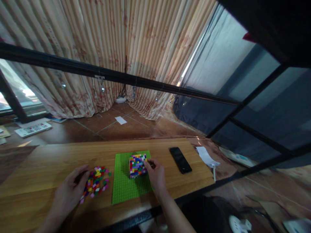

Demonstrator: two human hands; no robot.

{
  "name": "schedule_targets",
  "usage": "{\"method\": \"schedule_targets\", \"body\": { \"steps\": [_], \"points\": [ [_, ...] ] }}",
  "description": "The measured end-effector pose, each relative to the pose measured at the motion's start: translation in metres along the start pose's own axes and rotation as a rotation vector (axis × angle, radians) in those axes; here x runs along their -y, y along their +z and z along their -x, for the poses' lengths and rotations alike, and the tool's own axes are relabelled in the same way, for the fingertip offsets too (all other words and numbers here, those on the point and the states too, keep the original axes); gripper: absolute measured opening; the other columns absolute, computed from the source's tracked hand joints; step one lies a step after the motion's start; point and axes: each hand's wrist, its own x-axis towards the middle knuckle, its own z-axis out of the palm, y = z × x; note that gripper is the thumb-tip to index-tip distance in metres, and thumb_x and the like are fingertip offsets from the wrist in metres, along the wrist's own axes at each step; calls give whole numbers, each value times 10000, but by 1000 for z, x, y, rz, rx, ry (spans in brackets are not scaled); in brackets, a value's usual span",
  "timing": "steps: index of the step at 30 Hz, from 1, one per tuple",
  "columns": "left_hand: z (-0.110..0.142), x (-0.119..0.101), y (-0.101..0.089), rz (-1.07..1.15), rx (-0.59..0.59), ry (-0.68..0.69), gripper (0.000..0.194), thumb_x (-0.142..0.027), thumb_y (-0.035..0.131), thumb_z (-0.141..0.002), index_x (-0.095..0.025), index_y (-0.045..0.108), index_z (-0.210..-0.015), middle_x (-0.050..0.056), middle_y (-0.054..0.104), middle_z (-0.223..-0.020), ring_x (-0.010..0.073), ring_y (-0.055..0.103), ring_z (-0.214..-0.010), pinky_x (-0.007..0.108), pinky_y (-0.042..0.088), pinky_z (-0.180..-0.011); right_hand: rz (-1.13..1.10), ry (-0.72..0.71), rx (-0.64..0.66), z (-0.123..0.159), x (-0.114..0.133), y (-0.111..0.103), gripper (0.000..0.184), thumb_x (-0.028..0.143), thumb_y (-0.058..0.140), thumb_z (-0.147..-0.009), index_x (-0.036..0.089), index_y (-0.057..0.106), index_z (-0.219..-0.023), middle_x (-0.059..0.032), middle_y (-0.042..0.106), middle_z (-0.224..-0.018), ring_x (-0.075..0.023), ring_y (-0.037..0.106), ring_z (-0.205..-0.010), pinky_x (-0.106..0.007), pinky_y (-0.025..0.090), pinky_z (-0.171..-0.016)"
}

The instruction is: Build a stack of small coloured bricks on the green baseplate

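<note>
A block built of many small coloured bricks (137,165) stands on a green studded baseplate (119,191). My right hand (155,175) reaches over the plate from the right, thumb and forefinger pinched at the block's upper right edge; whatever lies between the fingertips is too small to make out. Left of the plate, loose small bricks (97,181) in mixed colours lie in a heap on the wooden table. Beside that heap rests my left hand (69,191), fingers curved, with a gap between thumb and forefinger and nothing visible in it.
A black phone (180,160) lies on the table (48,161) right of the plate. White paper (206,157) is past the table's right end. A dark metal bar (116,76) crosses in front of patterned curtains (97,38). A white power strip (239,225) sits low at right.
</note>
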Motion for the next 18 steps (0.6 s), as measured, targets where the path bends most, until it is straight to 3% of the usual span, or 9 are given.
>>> {"method": "schedule_targets", "body": {
  "steps": [6, 8, 11, 14, 18],
  "points": [
    [4, -7, 3, 75, -2, 7, 402, -483, 491, -822, -222, 660, -1077, 58, 722, -1044, 222, 679, -939, 366, 538, -887, 165, -222, -108, 17, 19, -10, 280, 389, 553, -880, 154, 673, -972, -66, 675, -844, -157, 595, -703, -275, 474, -648],
    [6, -9, 4, 105, -8, 6, 405, -472, 483, -836, -206, 654, -1090, 62, 716, -1044, 216, 673, -935, 366, 538, -884, 132, -325, -49, 31, 30, -5, 225, 340, 526, -907, 178, 672, -966, -67, 678, -890, -160, 612, -768, -274, 484, -678],
    [9, -13, 5, 150, -12, 0, 412, -460, 482, -850, -184, 648, -1107, 72, 711, -1035, 210, 669, -926, 362, 540, -874, 68, -432, 160, 60, 41, 10, 182, 246, 500, -922, 207, 675, -951, -54, 677, -905, -153, 629, -831, -271, 501, -744],
    [11, -16, 5, 180, -24, -4, 407, -445, 482, -856, -179, 646, -1116, 76, 706, -1047, 212, 661, -948, 367, 531, -890, 66, -418, 325, 87, 39, 33, 203, 177, 485, -909, 216, 680, -952, -42, 661, -851, -146, 628, -798, -254, 505, -729],
    [11, -15, 5, 195, -29, -4, 386, -434, 494, -858, -181, 652, -1103, 71, 704, -1036, 213, 656, -947, 373, 526, -896, 141, -369, 390, 102, 30, 57, 235, 123, 477, -889, 203, 679, -978, -52, 660, -886, -158, 627, -829, -264, 501, -761]
  ]
}}
